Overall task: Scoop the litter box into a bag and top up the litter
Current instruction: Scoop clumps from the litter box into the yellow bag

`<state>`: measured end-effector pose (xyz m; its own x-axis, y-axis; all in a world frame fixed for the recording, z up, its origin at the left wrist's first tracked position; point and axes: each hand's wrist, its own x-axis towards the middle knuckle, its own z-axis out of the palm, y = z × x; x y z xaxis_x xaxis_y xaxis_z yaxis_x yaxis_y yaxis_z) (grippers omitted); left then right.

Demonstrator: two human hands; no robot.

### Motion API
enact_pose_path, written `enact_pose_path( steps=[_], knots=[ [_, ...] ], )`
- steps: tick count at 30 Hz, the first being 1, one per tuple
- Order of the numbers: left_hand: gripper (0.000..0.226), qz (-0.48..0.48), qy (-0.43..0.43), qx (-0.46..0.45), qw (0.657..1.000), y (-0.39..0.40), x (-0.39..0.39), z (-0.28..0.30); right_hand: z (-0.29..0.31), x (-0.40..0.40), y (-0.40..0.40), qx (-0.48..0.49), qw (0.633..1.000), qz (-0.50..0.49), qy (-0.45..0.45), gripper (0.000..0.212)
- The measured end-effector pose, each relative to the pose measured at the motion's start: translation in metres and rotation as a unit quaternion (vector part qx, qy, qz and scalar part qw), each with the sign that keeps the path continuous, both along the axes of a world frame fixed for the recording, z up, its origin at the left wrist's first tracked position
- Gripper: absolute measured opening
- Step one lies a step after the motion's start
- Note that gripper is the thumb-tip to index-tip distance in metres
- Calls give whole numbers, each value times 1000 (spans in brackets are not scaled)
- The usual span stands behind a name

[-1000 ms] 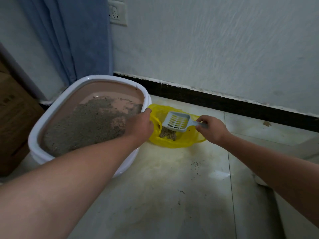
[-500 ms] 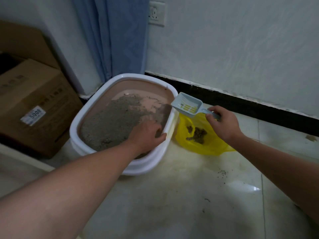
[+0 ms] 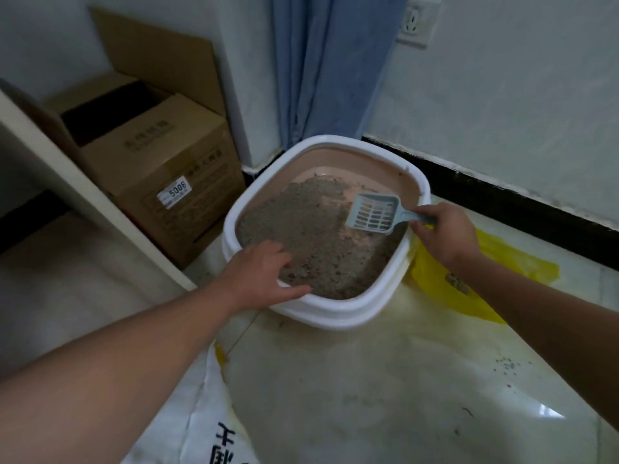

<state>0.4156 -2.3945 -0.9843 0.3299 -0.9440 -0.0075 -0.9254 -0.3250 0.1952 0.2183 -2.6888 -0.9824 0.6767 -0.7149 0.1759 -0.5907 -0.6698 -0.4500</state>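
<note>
Right hand [image 3: 443,234] grips scoop [image 3: 375,213] handle over litter box [image 3: 335,313]; left hand [image 3: 259,274] fingers curl round near rim; yellow bag [image 3: 432,283] beside.

Litter box [image 3: 335,316] boxed in: cardboard box [image 3: 160,182] left, curtain [image 3: 321,68] and wall far, yellow bag [image 3: 435,283] touching right. Near floor open; white sack [image 3: 201,413], probably litter, near-left.
</note>
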Motion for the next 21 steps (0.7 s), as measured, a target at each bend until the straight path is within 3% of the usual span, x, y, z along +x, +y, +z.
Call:
enact_pose_path(
  steps=[3, 8, 14, 21],
  knots=[
    [57, 5, 1, 2, 1000, 15, 4, -4, -1, 14, 2, -51, 992, 23, 112, 30],
    [52, 16, -6, -23, 1000, 21, 1, -5, 6, 35, 11, -203, 946, 4, 254, 23],
    [53, 20, -29, -27, 999, 20, 1, -7, 4, 64, 18, -157, 931, 11, 328, 9],
    [56, 4, -54, -94, 994, 27, -1, -17, 2, 87, 18, -116, 915, 144, 358, 31]
  ],
)
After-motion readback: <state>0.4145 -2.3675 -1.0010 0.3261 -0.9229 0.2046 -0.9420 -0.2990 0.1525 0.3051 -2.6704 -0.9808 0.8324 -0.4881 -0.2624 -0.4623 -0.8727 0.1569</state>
